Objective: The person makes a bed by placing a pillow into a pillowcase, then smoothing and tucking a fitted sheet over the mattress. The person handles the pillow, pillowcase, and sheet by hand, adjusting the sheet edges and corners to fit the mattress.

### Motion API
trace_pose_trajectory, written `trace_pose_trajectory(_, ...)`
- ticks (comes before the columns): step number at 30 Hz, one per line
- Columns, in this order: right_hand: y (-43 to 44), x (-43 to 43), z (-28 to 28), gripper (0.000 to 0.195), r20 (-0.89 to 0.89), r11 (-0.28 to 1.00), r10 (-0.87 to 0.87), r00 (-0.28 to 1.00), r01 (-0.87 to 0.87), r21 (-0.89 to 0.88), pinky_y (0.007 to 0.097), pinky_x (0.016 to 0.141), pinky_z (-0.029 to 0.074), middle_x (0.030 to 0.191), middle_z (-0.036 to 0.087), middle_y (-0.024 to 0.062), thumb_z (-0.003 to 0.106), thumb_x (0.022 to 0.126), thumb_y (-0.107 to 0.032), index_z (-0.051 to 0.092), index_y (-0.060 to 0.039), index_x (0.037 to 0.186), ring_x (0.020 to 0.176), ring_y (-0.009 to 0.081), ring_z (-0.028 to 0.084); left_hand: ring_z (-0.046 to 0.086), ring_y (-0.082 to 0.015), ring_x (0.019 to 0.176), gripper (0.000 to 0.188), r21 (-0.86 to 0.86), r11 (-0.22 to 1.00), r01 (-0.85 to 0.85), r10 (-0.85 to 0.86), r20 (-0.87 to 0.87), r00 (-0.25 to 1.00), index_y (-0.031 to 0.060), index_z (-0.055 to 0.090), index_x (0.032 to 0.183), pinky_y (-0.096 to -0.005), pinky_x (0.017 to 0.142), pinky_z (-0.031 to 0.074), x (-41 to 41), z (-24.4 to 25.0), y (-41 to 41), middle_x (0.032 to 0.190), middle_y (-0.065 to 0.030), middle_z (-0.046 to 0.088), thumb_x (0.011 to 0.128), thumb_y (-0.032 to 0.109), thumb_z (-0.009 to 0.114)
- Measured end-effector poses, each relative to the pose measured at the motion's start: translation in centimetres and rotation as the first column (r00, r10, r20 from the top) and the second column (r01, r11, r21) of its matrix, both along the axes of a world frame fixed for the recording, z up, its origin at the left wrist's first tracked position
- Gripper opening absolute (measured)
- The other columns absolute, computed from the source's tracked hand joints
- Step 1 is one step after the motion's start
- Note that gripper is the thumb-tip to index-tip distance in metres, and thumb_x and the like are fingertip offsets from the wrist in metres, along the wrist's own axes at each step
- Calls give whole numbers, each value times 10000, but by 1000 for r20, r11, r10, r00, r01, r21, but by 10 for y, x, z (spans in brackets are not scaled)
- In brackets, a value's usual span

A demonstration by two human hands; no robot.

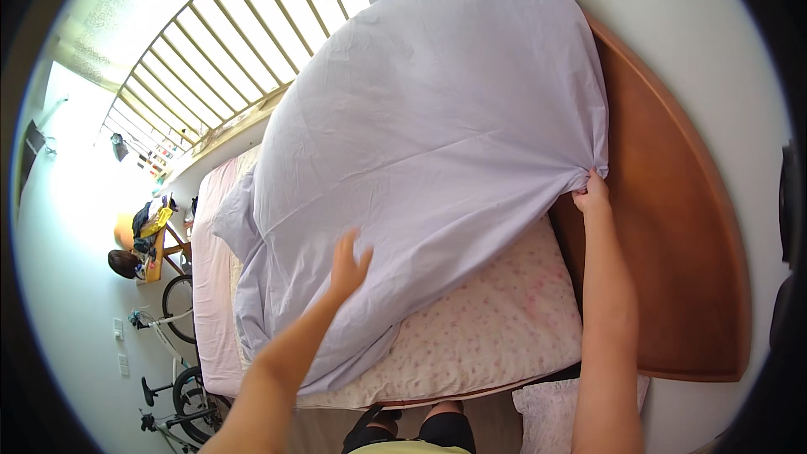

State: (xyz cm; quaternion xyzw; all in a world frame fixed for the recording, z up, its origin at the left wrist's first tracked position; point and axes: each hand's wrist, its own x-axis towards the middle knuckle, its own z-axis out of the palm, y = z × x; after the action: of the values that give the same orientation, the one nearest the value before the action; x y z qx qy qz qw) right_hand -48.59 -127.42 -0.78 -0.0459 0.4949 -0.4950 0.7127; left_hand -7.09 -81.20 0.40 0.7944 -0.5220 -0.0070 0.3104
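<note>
A pale lavender sheet [403, 113] spreads over most of the bed, billowed and creased. Its edge is bunched in my right hand [591, 192], close to the wooden headboard [674, 214]. From that grip, folds fan out across the fabric. My left hand [350, 268] hovers over the near part of the sheet with fingers apart and nothing in it; whether it touches the fabric I cannot tell. Below the sheet's near edge shows a floral-patterned mattress cover [485, 328]. A pink cover [214, 290] lies at the foot end on the left.
Barred window railing [208, 44] runs along the bed's far left side. Bicycles [183, 384] stand beyond the foot of the bed, near a wooden stand [161, 258] piled with items. A patterned pillow [548, 413] lies low at the near right, beside my legs.
</note>
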Motion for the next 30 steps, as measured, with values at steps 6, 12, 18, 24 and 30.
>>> trace_pose_trajectory(6, -22, -2, -51, 218, 15, 995, -80, 997, 79, 58, 241, 442, 353, 881, 552, 20, 539, 1029, -279, 550, -119, 1178, 555, 110, 418, 330, -474, 1402, 983, 677, 723, -140, 123, 73, 990, 14, 323, 1506, -506, 1140, 327, -56, -98, 231, 1524, -309, 330, 753, 405, 818)
trace_pose_trajectory(12, -18, -8, -99, 113, -51, 990, -90, 995, 95, 108, 231, 441, 353, 765, 519, 0, 451, 1006, -149, 562, -130, 1006, 513, 101, 397, 350, -448, 1397, 1060, 802, 548, -239, 331, 55, 942, 46, 309, 1527, -508, 1115, 365, -73, -136, 292, 1530, -295, 331, 690, 396, 856)
trace_pose_trajectory(18, -8, -32, -131, 189, -149, 968, -147, 978, 173, 182, 206, 455, 350, 723, 506, -22, 406, 997, -118, 584, -166, 955, 517, 82, 390, 372, -452, 1373, 1022, 741, 614, -272, 409, -4, 912, 36, 324, 1514, -495, 1115, 369, -82, -154, 267, 1518, -299, 343, 697, 338, 858)
trace_pose_trajectory(24, 1, -69, -150, 307, -280, 923, -251, 926, 317, 219, 274, 546, 564, 1202, 560, 99, 380, 1034, -228, 578, -88, 1223, 833, 224, 597, 406, -447, 1350, 945, 756, 609, -238, 421, -55, 905, 7, 362, 1485, -480, 1102, 387, -79, -164, 274, 1485, -316, 379, 719, 300, 833)
trace_pose_trajectory(30, 47, -149, -204, 461, -187, 956, -199, 962, 233, 177, 392, 796, 607, 1371, 539, 131, 651, 914, -215, 542, 15, 1298, 1203, 266, 531, 595, -373, 1170, 569, 771, 335, -542, 941, -249, 227, -12, 533, 1327, -426, 1005, 490, -52, -263, 321, 1302, -254, 591, 823, 184, 710)
